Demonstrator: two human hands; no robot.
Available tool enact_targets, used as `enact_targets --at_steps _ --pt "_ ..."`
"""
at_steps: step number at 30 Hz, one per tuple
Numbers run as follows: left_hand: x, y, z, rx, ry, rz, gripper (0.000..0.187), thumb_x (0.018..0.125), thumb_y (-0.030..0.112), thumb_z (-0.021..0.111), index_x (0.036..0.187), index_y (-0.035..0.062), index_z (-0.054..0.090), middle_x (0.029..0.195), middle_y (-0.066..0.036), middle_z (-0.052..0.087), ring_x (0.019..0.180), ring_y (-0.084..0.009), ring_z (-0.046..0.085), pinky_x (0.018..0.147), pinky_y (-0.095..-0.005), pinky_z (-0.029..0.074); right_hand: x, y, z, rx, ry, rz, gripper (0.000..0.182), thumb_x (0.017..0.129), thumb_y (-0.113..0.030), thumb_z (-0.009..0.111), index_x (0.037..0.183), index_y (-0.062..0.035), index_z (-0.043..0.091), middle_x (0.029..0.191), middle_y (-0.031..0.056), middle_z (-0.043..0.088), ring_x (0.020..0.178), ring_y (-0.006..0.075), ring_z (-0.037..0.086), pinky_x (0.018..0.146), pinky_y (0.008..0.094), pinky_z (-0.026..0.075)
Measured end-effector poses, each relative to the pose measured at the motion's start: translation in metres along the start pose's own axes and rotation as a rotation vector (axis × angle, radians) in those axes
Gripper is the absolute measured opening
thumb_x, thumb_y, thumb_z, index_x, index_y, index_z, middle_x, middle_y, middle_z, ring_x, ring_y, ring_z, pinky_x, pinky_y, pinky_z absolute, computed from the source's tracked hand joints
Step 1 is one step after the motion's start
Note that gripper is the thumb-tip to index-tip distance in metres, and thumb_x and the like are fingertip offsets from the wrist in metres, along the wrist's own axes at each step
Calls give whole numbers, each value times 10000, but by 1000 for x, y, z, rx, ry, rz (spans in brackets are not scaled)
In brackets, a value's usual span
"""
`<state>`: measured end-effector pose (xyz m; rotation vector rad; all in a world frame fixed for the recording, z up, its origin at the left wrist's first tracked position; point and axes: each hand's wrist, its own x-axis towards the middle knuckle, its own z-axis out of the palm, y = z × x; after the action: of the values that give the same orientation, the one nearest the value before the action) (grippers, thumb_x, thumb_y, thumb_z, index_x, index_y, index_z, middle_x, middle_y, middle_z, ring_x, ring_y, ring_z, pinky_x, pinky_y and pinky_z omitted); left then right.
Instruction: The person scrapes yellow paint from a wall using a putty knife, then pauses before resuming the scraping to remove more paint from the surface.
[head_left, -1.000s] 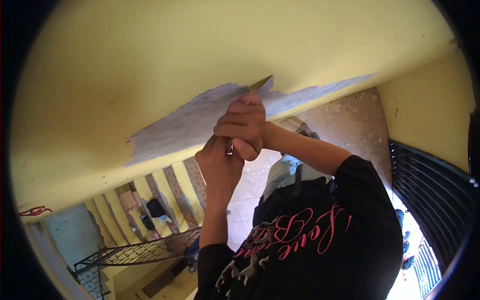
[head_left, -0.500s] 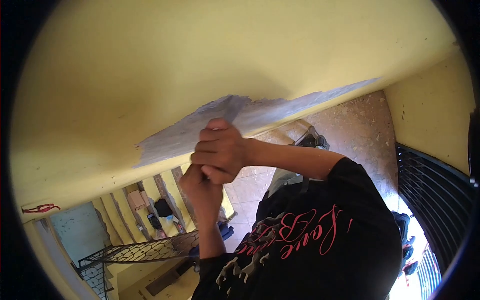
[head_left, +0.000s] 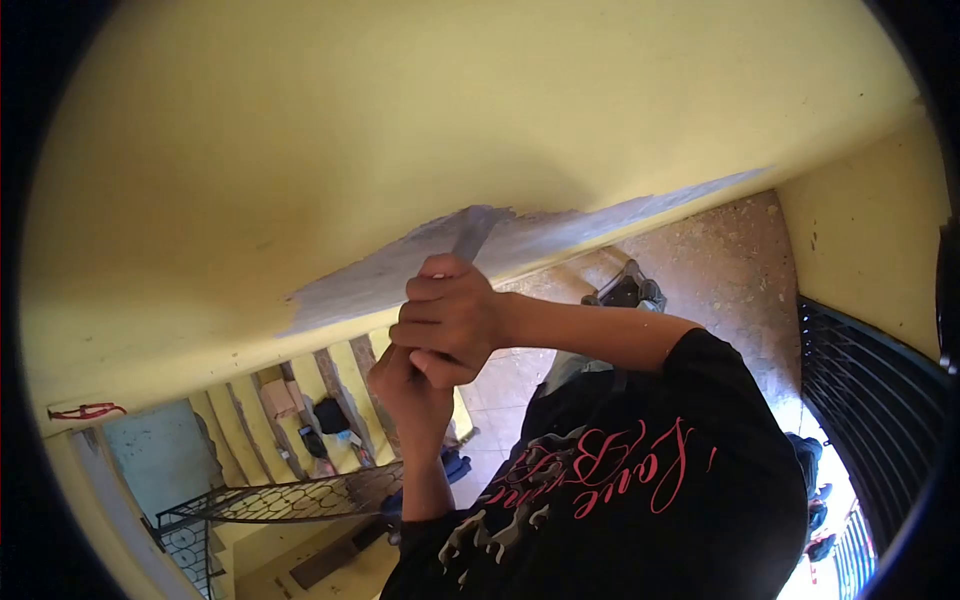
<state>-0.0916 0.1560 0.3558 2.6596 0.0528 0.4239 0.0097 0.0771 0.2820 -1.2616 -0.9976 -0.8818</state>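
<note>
My right hand [head_left: 452, 318] is closed in a fist around the handle of a flat-bladed scraper [head_left: 476, 236]. Just below it, my left hand [head_left: 412, 392] wraps the handle's lower end, pressed against the right fist. The handle itself is hidden by my fingers. From the top of the right fist the grey blade slants up to the yellow wall [head_left: 400, 120]. Its tip lies at the upper edge of a bare grey patch [head_left: 370, 285], where the paint has a ragged border.
Stairs [head_left: 270, 425] with several small items on them lie at lower left, beside a black metal railing [head_left: 300, 500]. A red object [head_left: 88, 411] is at far left. A dark slatted gate [head_left: 865, 375] stands at right, with people [head_left: 815, 500] beyond it.
The view has shifted slightly, so wall, patch and hands sit a little lower and further right. Both hands keep their grip on the scraper, and its blade shows more clearly.
</note>
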Motion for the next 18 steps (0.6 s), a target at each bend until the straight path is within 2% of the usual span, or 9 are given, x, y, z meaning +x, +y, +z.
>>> enact_targets --at_steps 1,2,9,11,12,14,18 --pt "-2 -2 -2 14 35 7 248 856 158 585 735 -53 536 598 -103 560 579 -87 502 505 -285 377 1 -3 4 20 -32 -1 143 673 -253 531 704 -122 578 609 -15 479 604 173 476 723 350 351" --pt "-1 -1 -3 5 72 7 257 868 154 574 724 -54 532 592 -92 561 588 -77 504 508 -276 379 3 -5 7 59 -24 20 117 683 -236 552 696 -122 573 610 -7 479 608 180 475 735 343 351" --pt "0 0 -17 28 78 -94 269 883 162 568 721 -51 538 595 -86 574 592 -70 502 519 -266 384 14 -10 6 92 -91 27 141 730 -236 590 742 -95 599 645 9 519 637 185 491 738 335 358" --pt "1 -2 -21 44 7 -146 140 809 102 608 777 -33 592 650 -152 607 567 -239 613 528 -313 431 19 -13 -6 72 -251 79 180 746 -232 601 816 -68 629 702 27 561 710 196 522 773 347 383" --pt "2 -1 -21 43 13 -150 140 809 102 608 777 -33 592 650 -152 607 567 -239 613 528 -313 431 22 -14 -11 76 -255 76 180 746 -232 601 816 -68 629 702 27 561 710 196 522 773 347 383" --pt "4 1 -22 97 37 -72 118 793 66 617 764 -42 581 630 -145 597 542 -188 584 513 -302 410 27 -16 -23 61 -329 44 232 750 -211 597 902 -44 647 793 45 596 796 216 549 876 371 408" --pt "4 7 -26 108 14 -179 106 782 39 624 766 -56 579 606 -137 581 523 -142 529 495 -292 383 33 -10 -36 50 -395 -57 294 751 -212 611 975 -24 642 869 52 610 860 228 564 976 390 392"
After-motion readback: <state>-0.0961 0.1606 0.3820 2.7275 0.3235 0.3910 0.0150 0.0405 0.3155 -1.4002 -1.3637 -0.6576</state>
